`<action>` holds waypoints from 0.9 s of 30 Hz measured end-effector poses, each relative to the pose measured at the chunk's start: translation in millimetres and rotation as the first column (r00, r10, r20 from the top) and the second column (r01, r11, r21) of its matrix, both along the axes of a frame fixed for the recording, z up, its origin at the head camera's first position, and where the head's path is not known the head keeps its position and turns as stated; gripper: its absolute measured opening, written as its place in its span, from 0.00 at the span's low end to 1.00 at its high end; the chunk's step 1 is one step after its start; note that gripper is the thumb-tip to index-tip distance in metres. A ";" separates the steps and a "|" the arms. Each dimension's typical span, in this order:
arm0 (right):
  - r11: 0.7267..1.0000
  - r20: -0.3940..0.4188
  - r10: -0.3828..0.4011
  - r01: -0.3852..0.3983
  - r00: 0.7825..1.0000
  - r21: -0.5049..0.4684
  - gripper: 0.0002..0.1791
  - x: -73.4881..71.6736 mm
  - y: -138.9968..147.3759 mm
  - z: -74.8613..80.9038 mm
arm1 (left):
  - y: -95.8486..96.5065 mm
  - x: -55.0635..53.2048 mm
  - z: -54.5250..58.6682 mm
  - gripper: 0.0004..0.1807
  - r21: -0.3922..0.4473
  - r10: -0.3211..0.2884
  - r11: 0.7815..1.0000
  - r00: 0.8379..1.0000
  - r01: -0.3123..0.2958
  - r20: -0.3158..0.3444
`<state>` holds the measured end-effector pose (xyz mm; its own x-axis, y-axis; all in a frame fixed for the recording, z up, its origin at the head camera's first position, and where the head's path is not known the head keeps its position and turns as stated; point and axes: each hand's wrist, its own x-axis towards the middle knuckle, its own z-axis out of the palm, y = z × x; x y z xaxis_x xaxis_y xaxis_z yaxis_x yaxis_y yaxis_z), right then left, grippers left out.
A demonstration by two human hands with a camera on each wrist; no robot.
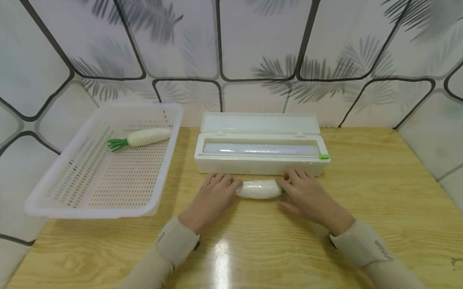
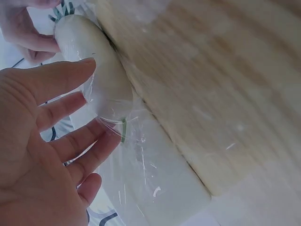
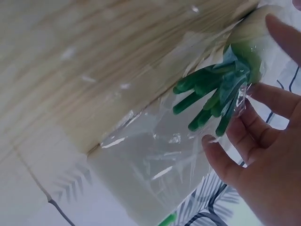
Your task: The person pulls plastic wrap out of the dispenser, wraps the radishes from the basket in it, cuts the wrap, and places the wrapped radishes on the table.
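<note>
A white radish (image 1: pixel 258 189) with short green stems lies on the table in clear plastic film (image 3: pixel 164 146), across the front of a long white cling film box (image 1: pixel 255 163). My left hand (image 1: pixel 217 193) holds the radish's tip end. In the left wrist view its thumb overlaps the radish's side and the other fingertips meet the tip through creased film. My right hand (image 1: pixel 301 193) holds the opposite end, its fingers bent around the base of the green stems (image 3: pixel 216 89). Loose film spreads beyond both ends, seen in the wrist views.
Behind the radish, the box's lid (image 1: pixel 259 122) stands raised over a roll of film (image 1: pixel 260 149); a green slider (image 1: pixel 324 156) sits at its right corner. A white plastic basket (image 1: pixel 161 182) at left contains another white radish (image 1: pixel 149 137). Patterned walls enclose the wooden table (image 1: pixel 376 177).
</note>
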<state>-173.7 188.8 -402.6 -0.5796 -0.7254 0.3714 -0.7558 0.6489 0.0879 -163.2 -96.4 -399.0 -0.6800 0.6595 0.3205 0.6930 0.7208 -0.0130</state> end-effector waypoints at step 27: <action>0.999 -0.060 -0.032 0.034 0.998 0.037 0.27 -14.2 -10.1 1.2 | 21.2 -11.5 5.0 0.24 -0.077 0.067 0.995 0.997 -0.069 -0.028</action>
